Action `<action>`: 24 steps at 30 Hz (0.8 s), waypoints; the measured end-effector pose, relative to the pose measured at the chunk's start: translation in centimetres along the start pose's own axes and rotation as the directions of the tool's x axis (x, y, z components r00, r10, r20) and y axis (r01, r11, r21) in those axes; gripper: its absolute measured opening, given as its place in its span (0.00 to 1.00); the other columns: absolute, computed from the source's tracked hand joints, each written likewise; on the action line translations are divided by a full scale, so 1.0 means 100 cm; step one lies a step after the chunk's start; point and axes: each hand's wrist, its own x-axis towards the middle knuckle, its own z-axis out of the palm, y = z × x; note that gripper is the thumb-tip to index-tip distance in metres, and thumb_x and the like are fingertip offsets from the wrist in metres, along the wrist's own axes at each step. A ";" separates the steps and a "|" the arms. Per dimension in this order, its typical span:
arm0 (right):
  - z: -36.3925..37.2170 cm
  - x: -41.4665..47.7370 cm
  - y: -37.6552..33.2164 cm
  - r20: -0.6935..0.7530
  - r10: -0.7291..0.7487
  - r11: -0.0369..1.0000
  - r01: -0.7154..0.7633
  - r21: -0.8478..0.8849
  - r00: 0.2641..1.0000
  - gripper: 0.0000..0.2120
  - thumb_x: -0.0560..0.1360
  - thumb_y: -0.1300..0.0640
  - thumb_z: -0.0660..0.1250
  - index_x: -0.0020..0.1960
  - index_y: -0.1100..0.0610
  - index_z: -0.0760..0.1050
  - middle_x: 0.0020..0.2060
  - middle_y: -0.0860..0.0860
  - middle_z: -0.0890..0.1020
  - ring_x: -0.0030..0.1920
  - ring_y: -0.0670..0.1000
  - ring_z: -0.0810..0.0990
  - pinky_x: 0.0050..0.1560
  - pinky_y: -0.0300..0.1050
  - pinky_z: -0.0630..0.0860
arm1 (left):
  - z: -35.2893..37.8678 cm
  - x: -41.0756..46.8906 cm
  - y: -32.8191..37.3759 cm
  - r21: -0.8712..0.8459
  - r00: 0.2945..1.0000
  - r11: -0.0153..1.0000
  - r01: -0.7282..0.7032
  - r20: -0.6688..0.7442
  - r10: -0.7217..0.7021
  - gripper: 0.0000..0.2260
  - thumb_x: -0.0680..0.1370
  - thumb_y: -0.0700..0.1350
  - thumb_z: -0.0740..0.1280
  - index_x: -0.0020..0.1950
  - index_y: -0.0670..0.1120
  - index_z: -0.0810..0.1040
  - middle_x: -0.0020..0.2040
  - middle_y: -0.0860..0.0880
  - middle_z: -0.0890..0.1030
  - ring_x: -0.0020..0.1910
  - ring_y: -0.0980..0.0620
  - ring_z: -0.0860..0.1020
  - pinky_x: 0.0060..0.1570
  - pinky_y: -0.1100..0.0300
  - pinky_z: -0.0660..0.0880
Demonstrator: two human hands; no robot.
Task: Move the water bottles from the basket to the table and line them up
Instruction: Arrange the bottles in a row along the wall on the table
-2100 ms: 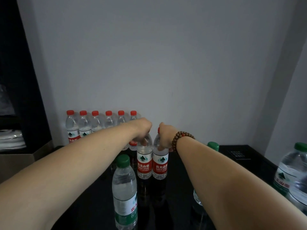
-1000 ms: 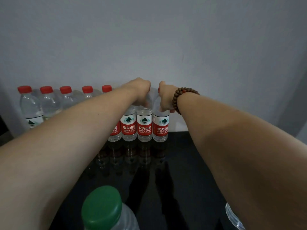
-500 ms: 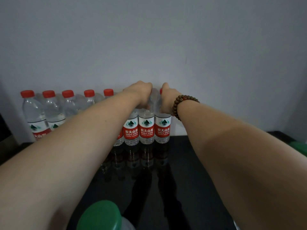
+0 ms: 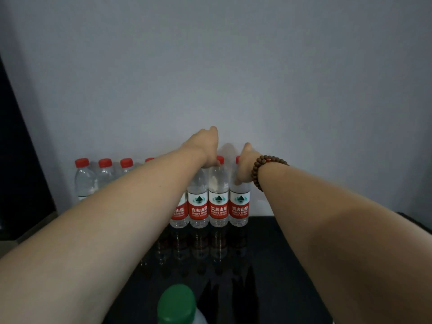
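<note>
Several small red-capped water bottles point(image 4: 218, 197) stand in one row against the wall on the black table point(image 4: 261, 265). My left hand point(image 4: 203, 148) hovers at the bottle tops near the right end of the row. Its thumb is raised, and the red cap point(image 4: 220, 159) beside it is uncovered. My right hand point(image 4: 245, 165), with a bead bracelet on the wrist, is wrapped around the neck of the rightmost bottle point(image 4: 239, 206). My left forearm hides the middle of the row. No basket is in view.
A larger bottle with a green cap point(image 4: 177, 305) stands close to me at the bottom edge. The grey wall point(image 4: 233, 78) rises right behind the row. A dark panel point(image 4: 14, 160) borders the left side.
Two bottles went from mid-table back into the row at its right end. My left hand has since slid left and up off its bottle, baring the cap. The right hand keeps its hold.
</note>
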 end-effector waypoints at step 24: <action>-0.191 -0.285 0.140 0.028 0.143 0.966 -0.133 -0.223 0.989 0.10 0.79 0.59 0.72 0.54 0.66 0.78 0.46 0.60 0.85 0.51 0.57 0.86 0.58 0.55 0.82 | -0.129 -0.210 0.225 0.044 0.914 0.973 -0.229 0.354 0.199 0.20 0.85 0.54 0.61 0.59 0.37 0.80 0.43 0.44 0.86 0.35 0.48 0.87 0.47 0.52 0.84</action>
